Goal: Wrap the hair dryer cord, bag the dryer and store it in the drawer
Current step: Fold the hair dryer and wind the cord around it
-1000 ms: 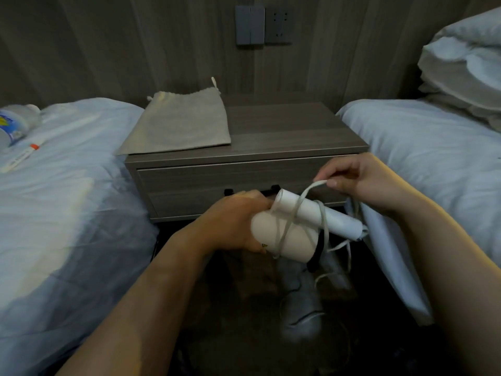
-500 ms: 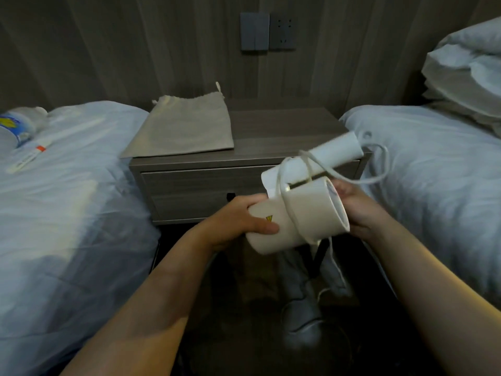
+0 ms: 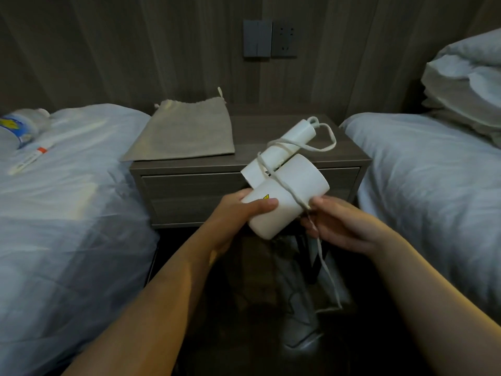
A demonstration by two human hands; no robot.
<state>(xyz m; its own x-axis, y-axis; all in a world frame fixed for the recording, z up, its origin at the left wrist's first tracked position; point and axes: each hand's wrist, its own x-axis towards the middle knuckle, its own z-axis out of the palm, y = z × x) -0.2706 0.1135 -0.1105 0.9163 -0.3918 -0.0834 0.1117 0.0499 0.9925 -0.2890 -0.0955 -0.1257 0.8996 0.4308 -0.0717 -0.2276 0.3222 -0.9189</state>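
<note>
A white hair dryer (image 3: pixel 284 196) is held in front of the nightstand, its folded handle pointing up and away. My left hand (image 3: pixel 238 210) grips the dryer's barrel from the left. A white cord (image 3: pixel 284 183) loops round the handle and crosses the barrel; its loose end hangs down toward the floor. My right hand (image 3: pixel 341 226) pinches the cord just right of the barrel. A beige drawstring bag (image 3: pixel 184 134) lies flat on the nightstand's left side. The drawer (image 3: pixel 189 185) in the nightstand front is closed.
The wooden nightstand (image 3: pixel 347 156) stands between two beds with white sheets (image 3: pixel 67 202) (image 3: pixel 433 180). A plastic bottle (image 3: pixel 19 128) and a small tube (image 3: pixel 29 158) lie on the left bed. Pillows (image 3: pixel 469 88) are stacked at the right. A wall switch and socket (image 3: pixel 268 39) sit above.
My right hand came out from behind the dryer to its lower right, pulling the cord down across the barrel. The loop near the handle tip has tightened. The dryer shifted slightly.
</note>
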